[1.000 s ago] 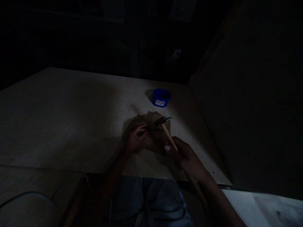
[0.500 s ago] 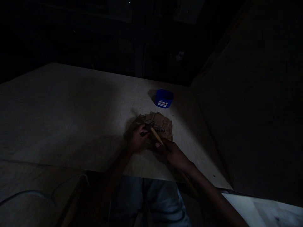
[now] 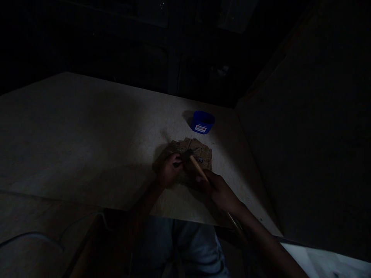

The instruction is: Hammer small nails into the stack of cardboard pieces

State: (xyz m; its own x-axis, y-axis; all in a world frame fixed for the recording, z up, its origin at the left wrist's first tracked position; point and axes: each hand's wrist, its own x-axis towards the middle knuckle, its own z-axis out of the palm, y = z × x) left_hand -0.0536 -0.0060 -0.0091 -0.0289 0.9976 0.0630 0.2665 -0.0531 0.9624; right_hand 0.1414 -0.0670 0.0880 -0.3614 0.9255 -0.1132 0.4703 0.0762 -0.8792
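Note:
In dim light, my right hand [image 3: 218,191] is closed round the wooden handle of a hammer [image 3: 197,166]. The hammer's dark head [image 3: 188,153] is over a worn piece of brown cardboard [image 3: 207,150] on the table. My left hand [image 3: 169,170] rests at the cardboard's left side, its fingers pinched near the hammer head. Something small and dark shows at those fingers, too dim to name. A shiny metal piece [image 3: 199,158] lies on the cardboard, partly hidden by the hammer.
Behind the cardboard stands a blue plastic tub [image 3: 203,122] with a white label. The pale table [image 3: 121,127] meets a dark upright panel [image 3: 313,154] on the right. A cable [image 3: 34,234] runs at lower left. My legs [image 3: 188,247] are below the table's front edge.
The hammer and my right hand have shifted slightly to the right, and the hammer head now covers more of the metal piece. My left hand stays at the cardboard. The view has tilted a little.

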